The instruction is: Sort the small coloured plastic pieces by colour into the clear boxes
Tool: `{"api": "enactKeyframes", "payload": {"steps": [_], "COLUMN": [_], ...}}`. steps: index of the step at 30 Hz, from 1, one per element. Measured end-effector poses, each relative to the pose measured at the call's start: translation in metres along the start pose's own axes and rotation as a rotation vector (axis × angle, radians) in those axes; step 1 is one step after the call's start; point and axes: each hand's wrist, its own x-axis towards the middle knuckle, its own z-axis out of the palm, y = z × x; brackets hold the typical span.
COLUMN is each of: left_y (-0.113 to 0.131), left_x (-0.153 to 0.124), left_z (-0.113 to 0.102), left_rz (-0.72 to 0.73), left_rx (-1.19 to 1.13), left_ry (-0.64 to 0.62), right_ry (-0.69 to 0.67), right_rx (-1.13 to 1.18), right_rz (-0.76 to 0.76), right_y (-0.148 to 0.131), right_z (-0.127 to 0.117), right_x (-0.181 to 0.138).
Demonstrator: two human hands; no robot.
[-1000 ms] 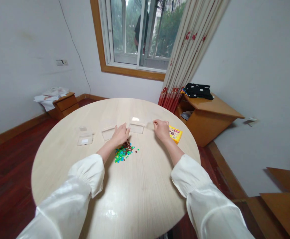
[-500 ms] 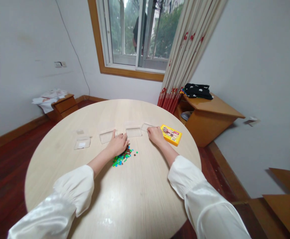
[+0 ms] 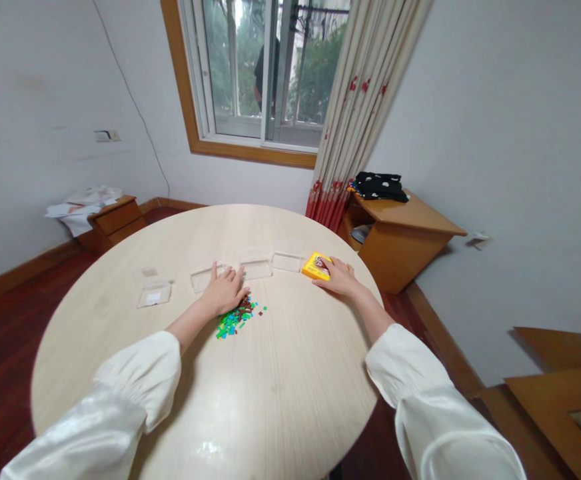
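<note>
My left hand (image 3: 225,291) lies flat on the round table (image 3: 280,373) with fingers spread, at the far edge of a small heap of green, blue and brown pieces (image 3: 235,320). Its fingertips reach towards two clear plastic trays (image 3: 256,266). My right hand (image 3: 339,277) rests with fingers stretched over the near end of a yellow box (image 3: 315,265) near the table's right edge. A third clear tray (image 3: 286,261) lies just left of the yellow box.
Another clear tray (image 3: 153,291) sits farther left on the table. A wooden cabinet (image 3: 400,233) with a black dotted cloth (image 3: 378,186) stands right of the table. A low drawer unit with papers (image 3: 105,213) is at the left wall, with a window and curtain behind.
My right hand has moved right, from the clear tray onto the yellow box. My left hand has flattened beside the heap of pieces. The view has shifted slightly right.
</note>
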Motion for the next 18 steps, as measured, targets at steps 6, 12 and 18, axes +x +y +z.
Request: {"api": "enactKeyframes", "payload": {"steps": [6,12,18], "left_y": [-0.002,-0.006,-0.006], "left_x": [-0.003,0.006,-0.010], "left_z": [0.001,-0.003,-0.012], "left_rz": [-0.007,-0.046,0.010], "left_rx": [-0.096,-0.191,-0.150], "left_ry": [0.016,-0.075,-0.069], "right_ry": [0.031,0.037,0.099], "right_rx": [-0.005,-0.020,-0.024], "right_rz": [-0.034,-0.012,0.002], "right_y": [-0.001,-0.002,-0.007], "right_z": [0.006,0.007,0.014], "right_x": [-0.012,-0.024,-0.037]}}
